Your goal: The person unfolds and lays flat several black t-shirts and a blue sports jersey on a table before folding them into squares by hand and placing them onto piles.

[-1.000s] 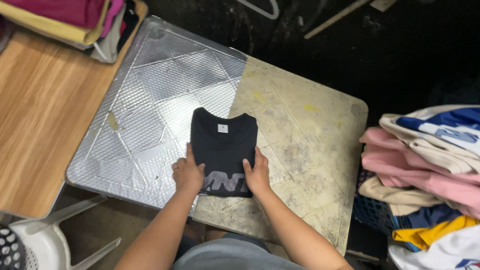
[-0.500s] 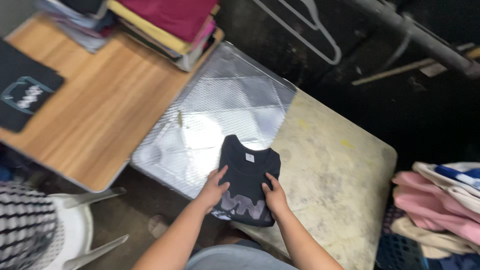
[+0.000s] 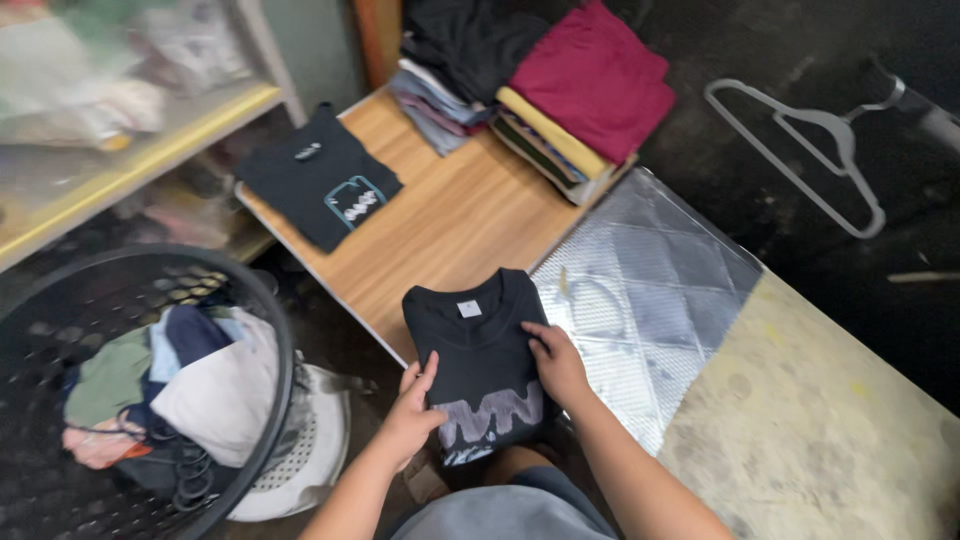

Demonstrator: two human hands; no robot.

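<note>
While held, folded black shirt (image 3: 478, 365) between both hands.

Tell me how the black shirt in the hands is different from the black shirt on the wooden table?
The held black shirt is gripped by the left hand and right hand; the black shirt on the wooden table lies untouched. The held one's print is grey and wavy; the other's is a small teal-edged patch. Both are folded.

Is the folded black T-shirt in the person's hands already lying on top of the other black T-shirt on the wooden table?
No, both hands hold the folded black T-shirt at the wooden table's near edge, apart from the other black T-shirt.
</note>
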